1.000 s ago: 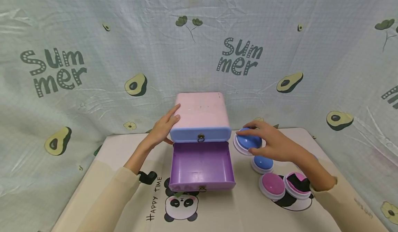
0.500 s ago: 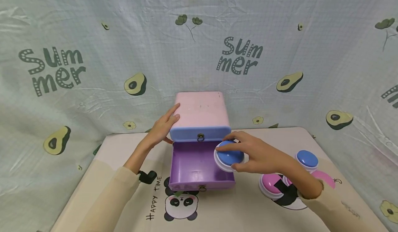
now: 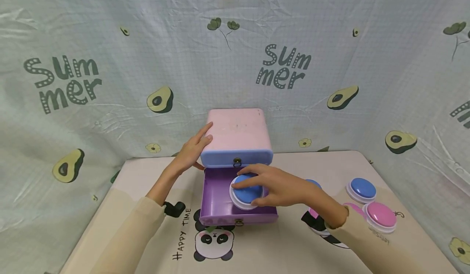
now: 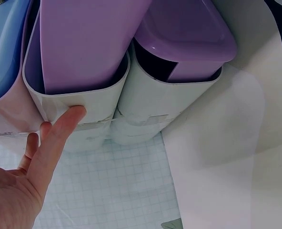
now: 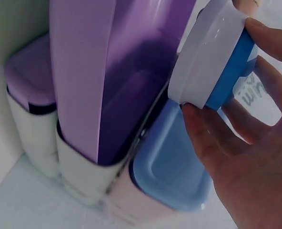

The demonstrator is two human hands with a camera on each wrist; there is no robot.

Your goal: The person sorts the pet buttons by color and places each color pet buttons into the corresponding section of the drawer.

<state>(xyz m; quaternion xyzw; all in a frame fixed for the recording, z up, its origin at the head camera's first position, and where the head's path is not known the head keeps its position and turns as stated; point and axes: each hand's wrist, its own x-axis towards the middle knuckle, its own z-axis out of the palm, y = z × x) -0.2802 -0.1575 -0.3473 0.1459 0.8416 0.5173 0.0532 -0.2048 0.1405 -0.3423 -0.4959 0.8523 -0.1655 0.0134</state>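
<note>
A round push button (image 3: 248, 195), blue-domed with a white base, is over the open purple drawer (image 3: 216, 196). My right hand (image 3: 280, 187) pinches it by its rim between thumb and fingers. In the right wrist view the button (image 5: 210, 57) appears tilted, white base toward the drawer. My left hand (image 3: 189, 153) rests on the left side of the drawer cabinet (image 3: 236, 129), fingers straight. The left wrist view shows an index finger touching the white side panel (image 4: 95, 102). The blue top drawer (image 3: 216, 159) is closed, with a metal ring pull.
On the right of the table lie a blue button (image 3: 362, 188) and a pink button (image 3: 382, 214). More blue and pink buttons are partly hidden behind my right forearm. The lowest purple drawer (image 4: 198, 38) sticks out slightly. A printed curtain (image 3: 110, 102) hangs behind.
My right hand has carried the blue push button leftward, from beside the cabinet to over the open purple drawer. The left hand has stayed on the cabinet's side.
</note>
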